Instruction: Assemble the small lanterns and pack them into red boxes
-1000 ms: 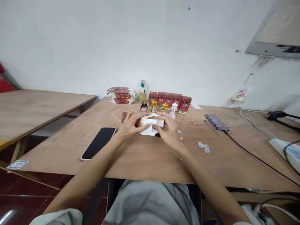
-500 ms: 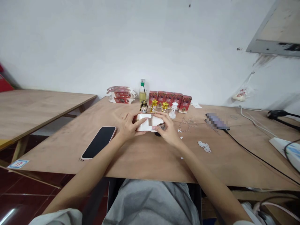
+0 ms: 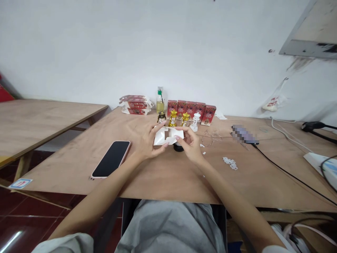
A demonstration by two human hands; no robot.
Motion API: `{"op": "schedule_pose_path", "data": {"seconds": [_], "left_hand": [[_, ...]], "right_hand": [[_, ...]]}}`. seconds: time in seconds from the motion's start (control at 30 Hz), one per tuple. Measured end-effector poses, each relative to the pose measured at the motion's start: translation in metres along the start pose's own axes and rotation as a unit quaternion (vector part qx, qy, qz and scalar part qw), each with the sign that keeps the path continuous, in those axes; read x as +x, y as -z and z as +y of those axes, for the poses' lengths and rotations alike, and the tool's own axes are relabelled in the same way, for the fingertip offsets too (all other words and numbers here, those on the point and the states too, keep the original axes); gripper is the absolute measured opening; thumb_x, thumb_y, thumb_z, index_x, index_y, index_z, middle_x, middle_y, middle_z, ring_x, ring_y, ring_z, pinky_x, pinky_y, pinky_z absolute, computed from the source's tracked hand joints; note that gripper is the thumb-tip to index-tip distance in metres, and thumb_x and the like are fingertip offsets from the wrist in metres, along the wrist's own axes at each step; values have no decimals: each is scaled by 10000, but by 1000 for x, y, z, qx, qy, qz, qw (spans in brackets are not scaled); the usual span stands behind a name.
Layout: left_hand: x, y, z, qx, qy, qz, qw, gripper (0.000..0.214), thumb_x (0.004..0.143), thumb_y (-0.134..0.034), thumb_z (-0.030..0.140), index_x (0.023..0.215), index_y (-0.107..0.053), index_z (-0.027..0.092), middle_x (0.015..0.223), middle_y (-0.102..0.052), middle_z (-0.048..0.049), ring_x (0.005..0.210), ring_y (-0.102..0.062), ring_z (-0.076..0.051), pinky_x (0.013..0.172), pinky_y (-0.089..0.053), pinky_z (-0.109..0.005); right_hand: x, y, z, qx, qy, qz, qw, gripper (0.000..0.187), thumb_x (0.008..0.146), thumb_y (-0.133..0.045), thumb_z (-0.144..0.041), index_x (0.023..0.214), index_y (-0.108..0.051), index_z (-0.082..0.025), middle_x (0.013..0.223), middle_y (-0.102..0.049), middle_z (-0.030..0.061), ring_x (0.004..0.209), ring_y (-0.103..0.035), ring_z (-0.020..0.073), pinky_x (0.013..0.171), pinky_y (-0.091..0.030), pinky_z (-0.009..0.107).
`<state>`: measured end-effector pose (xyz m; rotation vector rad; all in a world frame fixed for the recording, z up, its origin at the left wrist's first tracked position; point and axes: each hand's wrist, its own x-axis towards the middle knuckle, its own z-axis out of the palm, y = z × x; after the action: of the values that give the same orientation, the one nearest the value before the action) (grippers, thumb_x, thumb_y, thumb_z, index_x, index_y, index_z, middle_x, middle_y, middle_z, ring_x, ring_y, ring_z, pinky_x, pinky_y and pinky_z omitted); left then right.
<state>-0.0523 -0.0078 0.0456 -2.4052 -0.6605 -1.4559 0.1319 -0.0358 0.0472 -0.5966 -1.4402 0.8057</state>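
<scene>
A small cardboard box (image 3: 159, 137), white on the side facing me, is held above the table between both hands. My left hand (image 3: 146, 143) grips its left end, thumb along the lower edge and fingers at the top. My right hand (image 3: 192, 147) pinches the flap at the right end. Below the box, partly hidden, a dark round object (image 3: 178, 147) rests on the table. Just behind stand small lanterns: a dark one (image 3: 161, 116), a gold one (image 3: 173, 118), another gold one (image 3: 185, 119) and a white one (image 3: 195, 122).
Several red boxes (image 3: 207, 115) stand by the wall, beside a bottle (image 3: 160, 103) and a stack of unfolded cartons (image 3: 135, 105). A phone (image 3: 112, 159) lies left. Rightward are wire pieces (image 3: 210, 137), white paper bits (image 3: 230, 163) and a cabled device (image 3: 244, 134).
The box has tilted and its opening now shows more between the hands. My left thumb has moved from the white face to its lower edge. More of the dark round object shows.
</scene>
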Motion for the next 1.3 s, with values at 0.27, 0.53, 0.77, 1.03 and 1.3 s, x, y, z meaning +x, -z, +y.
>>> {"op": "schedule_pose_path", "data": {"seconds": [0.27,0.53,0.77,1.03,1.3], "left_hand": [[-2,2,2,-22,17,20,999,372,796,-556,310,1150,-511,205,1050,-519,-89,974,-549,-225,815,-482,-372],[-10,-5,3,44,14,-17,999,396,736,-580,337,1105,-550,196,1054,-573,-102,957,-573,-242,834,-462,-409],[-5,-1,3,66,-90,4,994,444,740,-629,361,1137,-526,190,1014,-601,-119,905,-594,-233,752,-472,-374],[-8,-4,-6,68,-103,0,992,537,720,-699,451,1162,-522,205,1050,-625,-133,932,-610,-253,756,-468,-387],[-7,-7,-4,67,-118,7,991,270,733,-696,382,921,-580,227,1099,-594,-120,968,-581,-247,756,-462,-403]], "right_hand": [[2,6,5,127,-66,-79,987,209,854,-532,-401,959,-656,-269,1120,-637,35,994,-596,199,801,-504,348],[1,1,4,72,-63,-112,989,167,781,-665,-393,857,-640,-246,1150,-609,30,1050,-579,186,922,-448,348],[0,-5,2,84,-86,-42,992,324,649,-769,-382,799,-530,-224,1051,-608,44,937,-607,175,794,-515,330],[-3,-7,0,66,-76,-39,994,286,676,-730,-347,826,-517,-230,1064,-598,47,992,-604,174,796,-541,329],[-7,-12,2,31,-44,-17,998,211,692,-655,-214,851,-517,-232,1082,-574,47,1033,-589,164,790,-540,299]]}}
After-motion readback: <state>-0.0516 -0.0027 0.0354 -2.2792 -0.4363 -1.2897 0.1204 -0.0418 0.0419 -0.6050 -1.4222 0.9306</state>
